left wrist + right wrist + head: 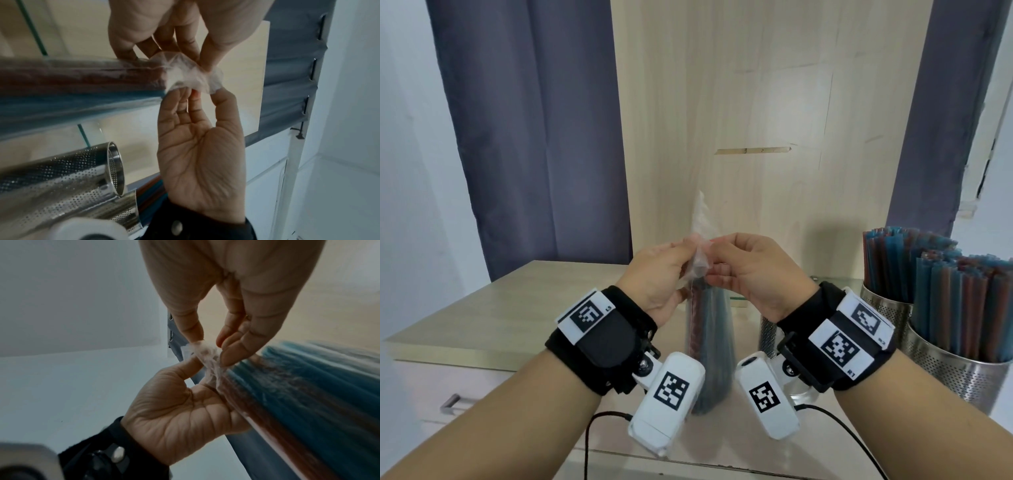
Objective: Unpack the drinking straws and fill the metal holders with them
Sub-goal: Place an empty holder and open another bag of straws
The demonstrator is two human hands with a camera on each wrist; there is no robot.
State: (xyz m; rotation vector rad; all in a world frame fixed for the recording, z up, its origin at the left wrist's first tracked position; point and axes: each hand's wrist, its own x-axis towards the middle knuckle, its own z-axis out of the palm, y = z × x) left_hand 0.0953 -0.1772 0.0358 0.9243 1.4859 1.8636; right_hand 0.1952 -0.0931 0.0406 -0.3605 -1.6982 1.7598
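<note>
A clear plastic pack of blue and brown straws (709,346) stands upright on the counter between my wrists. Its crumpled top (700,260) is pinched from the left by my left hand (688,253) and from the right by my right hand (717,257). The left wrist view shows my left hand (180,53) above and my right hand (203,95) below, both pinching the bunched plastic (191,74). In the right wrist view my right hand (211,347) and left hand (197,369) grip the same twist of plastic (207,356). An empty perforated metal holder (61,170) sits just right of the pack.
Two perforated metal holders (887,308) (962,370) packed with blue and brown straws stand at the right. The wooden counter (482,308) runs left, with a drawer handle (450,402) below. Black cables (599,421) trail at the front edge. A wooden panel and curtains stand behind.
</note>
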